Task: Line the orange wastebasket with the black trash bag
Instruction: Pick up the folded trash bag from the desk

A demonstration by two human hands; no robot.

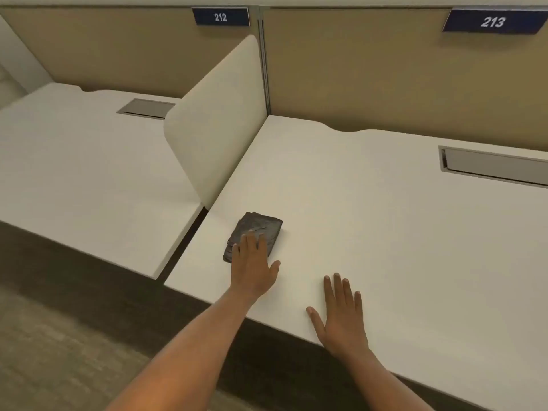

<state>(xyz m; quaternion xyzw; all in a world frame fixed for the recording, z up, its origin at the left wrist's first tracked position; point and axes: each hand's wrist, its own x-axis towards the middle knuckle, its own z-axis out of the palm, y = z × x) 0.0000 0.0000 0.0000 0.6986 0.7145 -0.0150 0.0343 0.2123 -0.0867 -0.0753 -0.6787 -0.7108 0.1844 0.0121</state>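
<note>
A folded black trash bag (261, 228) lies flat on the white desk (385, 232), near its front left corner. My left hand (252, 268) reaches over the desk with its fingers spread, and the fingertips rest on the near end of the bag. My right hand (341, 315) lies flat and open on the desk near the front edge, to the right of the bag and apart from it. The orange wastebasket is not in view.
A rounded white divider panel (216, 120) stands between this desk and a second white desk (89, 173) on the left. Each desk has a grey cable hatch (495, 167). Tan partition walls carry signs 212 and 213. Dark carpet lies in front.
</note>
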